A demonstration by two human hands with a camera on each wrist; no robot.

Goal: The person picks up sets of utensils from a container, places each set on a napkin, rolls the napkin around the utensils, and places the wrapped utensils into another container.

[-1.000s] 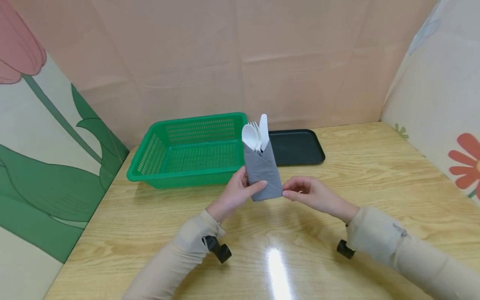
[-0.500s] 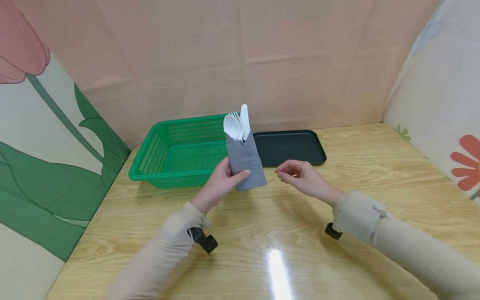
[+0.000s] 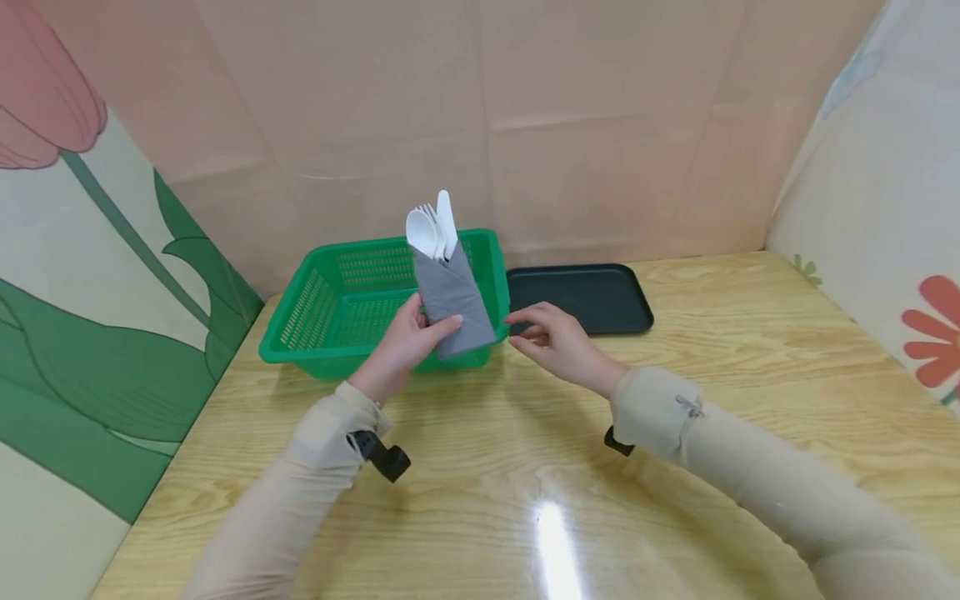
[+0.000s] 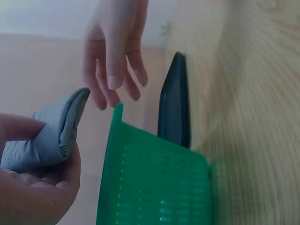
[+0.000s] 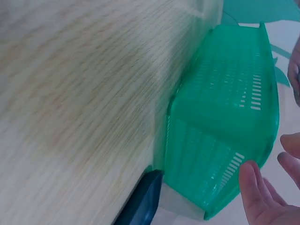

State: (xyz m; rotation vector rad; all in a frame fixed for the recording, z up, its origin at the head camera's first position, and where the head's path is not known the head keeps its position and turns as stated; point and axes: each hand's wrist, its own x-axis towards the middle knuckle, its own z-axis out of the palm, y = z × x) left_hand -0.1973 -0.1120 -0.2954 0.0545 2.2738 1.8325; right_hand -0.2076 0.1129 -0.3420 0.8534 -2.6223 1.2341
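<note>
A folded grey napkin (image 3: 454, 302) stands tilted in my left hand (image 3: 396, 346), thumb across its front and fingers behind. Out of its top stick a white spoon (image 3: 422, 232), a white fork (image 3: 437, 237) and a white knife (image 3: 447, 221), their lower parts hidden in the fold. My right hand (image 3: 561, 346) hovers just right of the napkin's bottom corner, holding nothing, its fingers loosely bent with a gap to the thumb. In the left wrist view the napkin's folded end (image 4: 70, 122) shows between thumb and fingers.
Behind the napkin, a green slotted plastic basket (image 3: 300, 354) stands at the back left of the wooden table (image 3: 480, 500). A flat black tray (image 3: 588, 296) lies right beside it. A pink sheet hangs at the back; patterned panels stand at both sides.
My left hand has carried the napkin with the cutlery left and upward, over the basket's front. My right hand came off the napkin's corner and followed leftward, its fingers spreading slightly.
</note>
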